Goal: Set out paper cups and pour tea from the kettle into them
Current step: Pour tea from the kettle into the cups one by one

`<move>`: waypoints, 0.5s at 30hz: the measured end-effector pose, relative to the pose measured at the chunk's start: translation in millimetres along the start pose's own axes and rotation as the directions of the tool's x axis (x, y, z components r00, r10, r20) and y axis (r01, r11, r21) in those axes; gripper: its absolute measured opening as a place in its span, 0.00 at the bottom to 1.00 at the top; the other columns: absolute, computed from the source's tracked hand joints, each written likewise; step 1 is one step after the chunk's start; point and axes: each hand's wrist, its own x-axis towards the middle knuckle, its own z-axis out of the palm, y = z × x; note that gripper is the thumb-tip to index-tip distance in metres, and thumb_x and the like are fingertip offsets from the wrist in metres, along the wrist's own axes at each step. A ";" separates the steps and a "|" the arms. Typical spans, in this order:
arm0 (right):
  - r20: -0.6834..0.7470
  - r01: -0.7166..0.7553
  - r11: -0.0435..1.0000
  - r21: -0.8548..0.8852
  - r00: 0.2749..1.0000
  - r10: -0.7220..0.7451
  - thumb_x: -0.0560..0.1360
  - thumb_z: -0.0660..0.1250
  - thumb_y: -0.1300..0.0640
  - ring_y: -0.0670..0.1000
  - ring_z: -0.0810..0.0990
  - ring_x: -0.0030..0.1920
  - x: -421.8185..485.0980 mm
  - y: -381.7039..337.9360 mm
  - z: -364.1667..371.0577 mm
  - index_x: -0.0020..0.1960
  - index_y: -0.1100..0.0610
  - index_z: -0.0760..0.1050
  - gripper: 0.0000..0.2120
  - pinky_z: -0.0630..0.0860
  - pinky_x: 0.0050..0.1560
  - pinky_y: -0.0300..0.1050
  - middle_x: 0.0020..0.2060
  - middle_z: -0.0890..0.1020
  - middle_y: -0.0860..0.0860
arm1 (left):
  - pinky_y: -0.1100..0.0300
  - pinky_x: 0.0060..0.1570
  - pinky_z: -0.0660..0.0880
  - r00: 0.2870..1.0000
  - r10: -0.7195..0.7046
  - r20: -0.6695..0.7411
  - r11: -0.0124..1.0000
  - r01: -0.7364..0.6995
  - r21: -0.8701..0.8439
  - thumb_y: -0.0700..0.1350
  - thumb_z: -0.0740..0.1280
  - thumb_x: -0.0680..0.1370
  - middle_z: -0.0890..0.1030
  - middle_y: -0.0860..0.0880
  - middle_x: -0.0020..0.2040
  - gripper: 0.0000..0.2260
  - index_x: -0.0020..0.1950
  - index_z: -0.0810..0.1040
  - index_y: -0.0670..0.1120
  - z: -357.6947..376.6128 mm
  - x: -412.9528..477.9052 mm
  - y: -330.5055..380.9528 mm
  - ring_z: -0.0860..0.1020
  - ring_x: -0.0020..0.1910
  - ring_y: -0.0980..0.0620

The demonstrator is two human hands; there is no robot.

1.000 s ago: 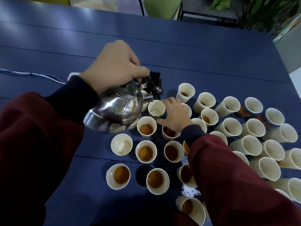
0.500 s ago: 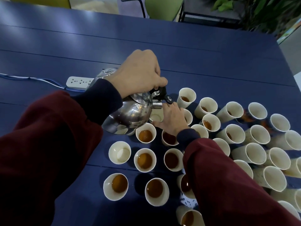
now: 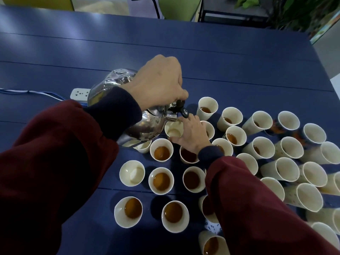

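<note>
My left hand (image 3: 158, 83) grips the handle of a shiny steel kettle (image 3: 145, 124), tilted with its spout (image 3: 172, 117) over an empty paper cup (image 3: 173, 129). My right hand (image 3: 191, 135) holds that cup from the right, fingers curled round its side. Several white paper cups stand on the blue table (image 3: 239, 67). Those near me, such as one cup (image 3: 161, 151) just below the kettle, hold brown tea. Another cup (image 3: 132, 173) at the left is empty.
A white power strip (image 3: 80, 93) with a blue cable lies left of the kettle. Several more cups, some with a little tea, crowd the right side up to the table's edge. Green chairs and a plant stand beyond the far edge.
My left hand has swung the kettle up and to the right, tipping its spout over the empty cup. My right hand stays on that cup.
</note>
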 end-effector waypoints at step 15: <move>-0.044 0.006 0.999 -0.041 0.999 -0.008 0.66 0.74 0.34 0.55 0.71 0.60 -3.2 10.2 2.8 0.64 0.53 0.73 0.34 0.71 0.60 0.55 0.57 0.74 0.51 | 0.56 0.30 0.68 1.000 0.017 -0.015 0.999 -0.016 0.037 0.49 0.71 0.70 0.69 0.46 0.25 0.15 0.33 0.80 0.37 6.1 -1.3 -0.4 0.66 0.26 0.48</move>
